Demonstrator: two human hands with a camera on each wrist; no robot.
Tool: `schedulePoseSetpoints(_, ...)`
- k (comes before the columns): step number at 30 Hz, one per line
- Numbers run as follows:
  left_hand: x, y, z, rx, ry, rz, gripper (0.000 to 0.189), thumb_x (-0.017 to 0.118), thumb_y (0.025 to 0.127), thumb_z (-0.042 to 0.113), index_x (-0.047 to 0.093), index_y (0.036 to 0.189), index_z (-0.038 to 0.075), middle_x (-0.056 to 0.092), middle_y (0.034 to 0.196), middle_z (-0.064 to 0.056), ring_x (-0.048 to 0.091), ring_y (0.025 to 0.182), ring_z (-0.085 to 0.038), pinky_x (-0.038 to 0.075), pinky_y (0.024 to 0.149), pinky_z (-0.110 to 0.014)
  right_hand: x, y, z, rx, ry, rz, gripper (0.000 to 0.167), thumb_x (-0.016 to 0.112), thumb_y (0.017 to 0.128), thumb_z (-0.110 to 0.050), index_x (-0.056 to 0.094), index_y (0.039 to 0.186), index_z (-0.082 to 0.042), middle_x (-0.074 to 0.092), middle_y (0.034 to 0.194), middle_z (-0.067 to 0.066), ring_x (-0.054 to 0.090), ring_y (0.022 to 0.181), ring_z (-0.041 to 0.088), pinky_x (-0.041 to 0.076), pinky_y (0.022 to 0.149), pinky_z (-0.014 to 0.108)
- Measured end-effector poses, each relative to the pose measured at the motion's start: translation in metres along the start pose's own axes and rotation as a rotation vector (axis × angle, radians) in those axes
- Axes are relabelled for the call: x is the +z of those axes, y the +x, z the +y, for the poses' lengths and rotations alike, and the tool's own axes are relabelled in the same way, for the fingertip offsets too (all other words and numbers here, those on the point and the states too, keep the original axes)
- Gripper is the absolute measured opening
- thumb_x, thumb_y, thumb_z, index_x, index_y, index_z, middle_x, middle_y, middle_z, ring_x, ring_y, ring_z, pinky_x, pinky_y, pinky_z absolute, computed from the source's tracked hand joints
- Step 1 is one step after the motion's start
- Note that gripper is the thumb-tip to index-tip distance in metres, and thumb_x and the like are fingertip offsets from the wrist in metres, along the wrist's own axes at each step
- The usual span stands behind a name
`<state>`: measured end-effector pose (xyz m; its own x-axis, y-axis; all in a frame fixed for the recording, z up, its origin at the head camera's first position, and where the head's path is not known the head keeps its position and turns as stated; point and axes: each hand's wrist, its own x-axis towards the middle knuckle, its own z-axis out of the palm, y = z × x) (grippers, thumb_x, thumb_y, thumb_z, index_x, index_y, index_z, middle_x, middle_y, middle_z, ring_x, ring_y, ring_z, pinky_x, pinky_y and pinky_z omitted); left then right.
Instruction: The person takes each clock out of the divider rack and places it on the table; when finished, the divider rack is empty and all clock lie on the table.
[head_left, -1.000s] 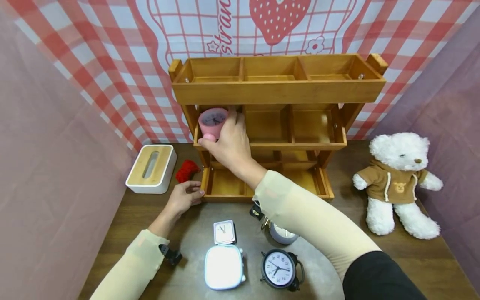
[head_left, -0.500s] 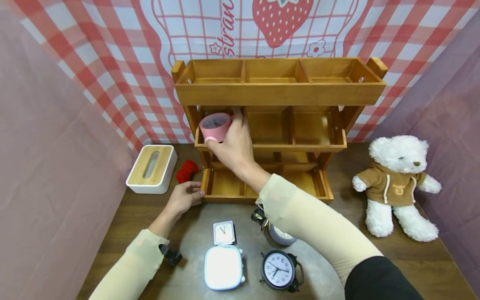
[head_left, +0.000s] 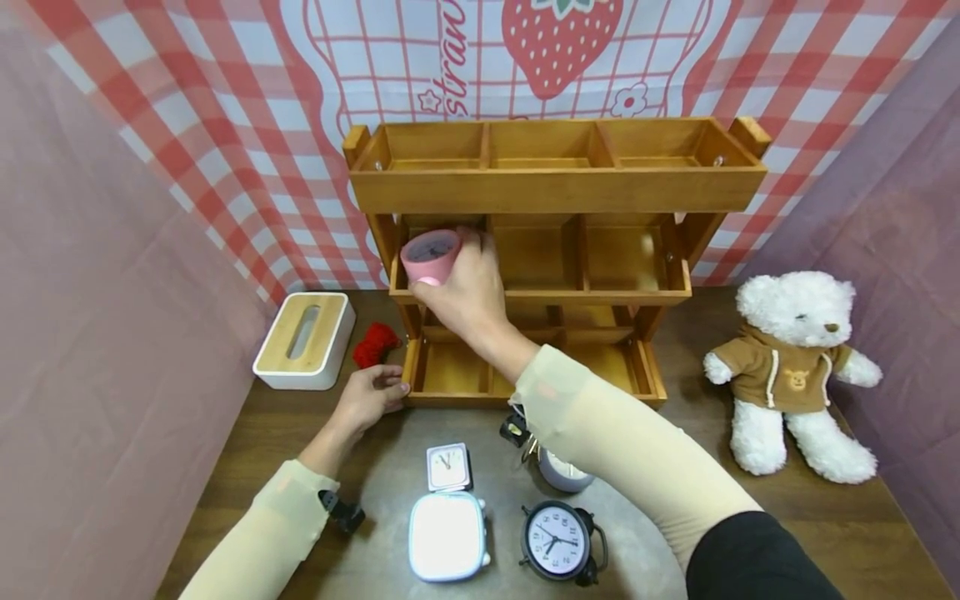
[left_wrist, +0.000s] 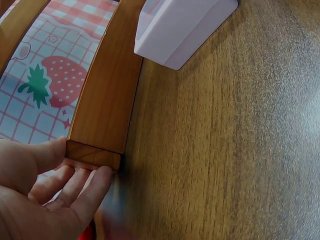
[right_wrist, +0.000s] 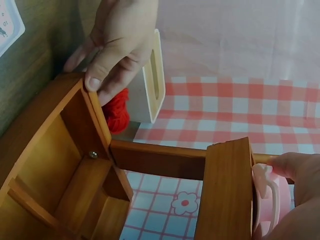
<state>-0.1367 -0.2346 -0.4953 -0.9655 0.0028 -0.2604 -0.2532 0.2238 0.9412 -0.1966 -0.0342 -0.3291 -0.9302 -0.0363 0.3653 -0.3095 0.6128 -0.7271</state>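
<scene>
My right hand point(head_left: 472, 287) holds a round pink alarm clock point(head_left: 429, 270) at the left compartment of the middle tier of a wooden three-tier rack point(head_left: 555, 190). The clock's dark face tilts upward, and the thumb lies at its front near the bottom. In the right wrist view, the pink clock point(right_wrist: 276, 200) shows its handle beside the rack's top board. My left hand point(head_left: 367, 396) grips the rack's bottom left corner. The left wrist view shows its thumb on one side of the wooden corner point(left_wrist: 95, 154) and fingertips on the other.
In front of the rack stand a small square clock point(head_left: 447, 467), a bright-faced clock point(head_left: 447, 536), a black twin-bell clock point(head_left: 557, 540) and a grey clock point(head_left: 564, 473), partly hidden by my right arm. A tissue box point(head_left: 303, 340) and red fuzzy bundle point(head_left: 375, 344) lie left; a teddy bear point(head_left: 795, 375) sits right.
The pink clock has come slightly lower and toward the compartment's front, its face tipping further upward. My right hand moved with it. The left hand stays on the rack's corner.
</scene>
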Motion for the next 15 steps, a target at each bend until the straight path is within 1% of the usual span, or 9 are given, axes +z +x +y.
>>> schedulePoseSetpoints(3, 0.000, 0.000, 0.000, -0.001, -0.002, 0.004, 0.044, 0.067, 0.097, 0.000, 0.054, 0.137, -0.012, 0.061, 0.124, -0.030, 0.069, 0.101, -0.029, 0.064, 0.088, -0.043, -0.003, 0.000, 0.001, -0.006, 0.010, 0.003, 0.092, 0.093, 0.068, -0.036, 0.048, 0.142, -0.006, 0.053, 0.133, 0.015, 0.058, 0.116, 0.028, 0.057, 0.095, 0.041)
schedulePoseSetpoints(7, 0.001, -0.001, 0.002, -0.005, 0.001, 0.003, 0.044, 0.067, 0.097, 0.001, 0.054, 0.137, -0.012, 0.061, 0.125, -0.029, 0.069, 0.101, -0.029, 0.064, 0.087, -0.043, -0.008, 0.000, -0.001, 0.004, 0.010, -0.010, 0.095, 0.093, 0.068, -0.037, 0.047, 0.145, -0.007, 0.053, 0.135, 0.016, 0.058, 0.115, 0.029, 0.057, 0.094, 0.042)
schedulePoseSetpoints(11, 0.001, -0.001, 0.002, -0.007, 0.000, 0.003, 0.045, 0.068, 0.097, 0.001, 0.054, 0.137, -0.012, 0.061, 0.126, -0.030, 0.069, 0.101, -0.028, 0.064, 0.088, -0.043, -0.015, -0.003, -0.003, 0.024, 0.018, -0.058, 0.098, 0.091, 0.069, -0.042, 0.044, 0.149, -0.009, 0.053, 0.136, 0.018, 0.058, 0.115, 0.030, 0.057, 0.095, 0.043)
schedulePoseSetpoints(13, 0.000, -0.001, 0.002, -0.007, -0.001, 0.000, 0.045, 0.068, 0.097, 0.001, 0.054, 0.137, -0.012, 0.061, 0.126, -0.030, 0.069, 0.101, -0.028, 0.063, 0.088, -0.043, -0.019, -0.005, -0.002, 0.030, 0.031, -0.089, 0.101, 0.091, 0.069, -0.042, 0.042, 0.151, -0.009, 0.053, 0.136, 0.018, 0.057, 0.117, 0.030, 0.055, 0.098, 0.043)
schedulePoseSetpoints(15, -0.001, -0.001, 0.002, -0.006, 0.000, -0.001, 0.045, 0.068, 0.097, 0.001, 0.054, 0.137, -0.012, 0.061, 0.126, -0.031, 0.069, 0.101, -0.028, 0.063, 0.088, -0.044, -0.023, -0.006, 0.000, 0.016, 0.046, -0.119, 0.104, 0.091, 0.068, -0.039, 0.040, 0.153, -0.008, 0.054, 0.136, 0.018, 0.056, 0.119, 0.031, 0.054, 0.100, 0.043)
